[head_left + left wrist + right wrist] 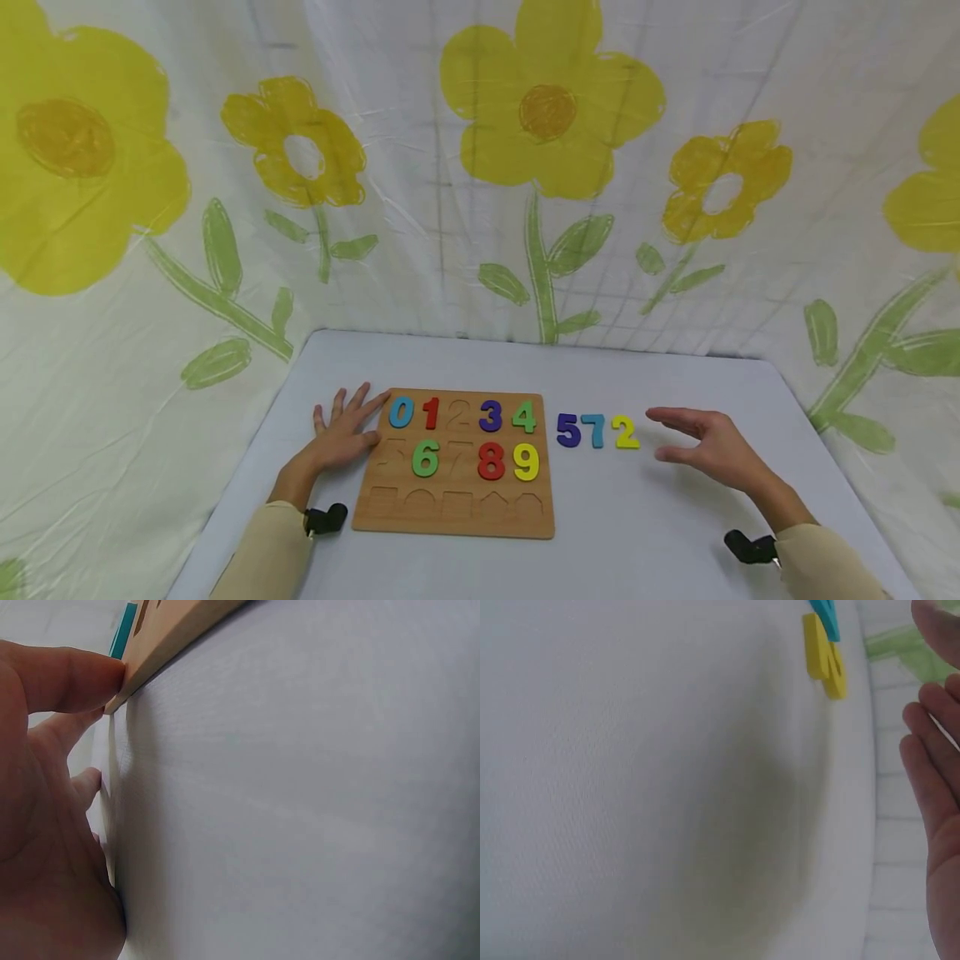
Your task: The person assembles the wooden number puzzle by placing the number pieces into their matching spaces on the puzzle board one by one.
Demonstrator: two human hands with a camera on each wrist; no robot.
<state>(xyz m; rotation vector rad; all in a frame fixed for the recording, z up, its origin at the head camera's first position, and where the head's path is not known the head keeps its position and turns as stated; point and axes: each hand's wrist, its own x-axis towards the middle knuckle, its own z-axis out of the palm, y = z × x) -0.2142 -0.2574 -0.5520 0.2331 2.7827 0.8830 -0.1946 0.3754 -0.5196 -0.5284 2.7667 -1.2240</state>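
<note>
A wooden number puzzle board point(454, 518) lies on the table. My left hand point(339, 440) rests at its left side with fingers spread; the thumb point(82, 681) touches the board's edge, and the index fingertip is at its upper left corner. Seated in the board are a blue 0 point(401, 412), red 1 point(431, 413), purple 3, green 4, green 6, red 8 and yellow 9. Right of the board lie a purple 5 point(568, 431), a blue 7 point(593, 430) and a yellow 2 point(625, 432). My right hand point(716, 446) hovers just right of the yellow 2, fingers extended, thumb apart, holding nothing.
Bare recesses for 2, 5 and 7 show in the board, with a row of outlined shapes along its bottom. The white table point(630, 533) ends at a back edge, behind which hangs a cloth point(420, 275) printed with yellow flowers.
</note>
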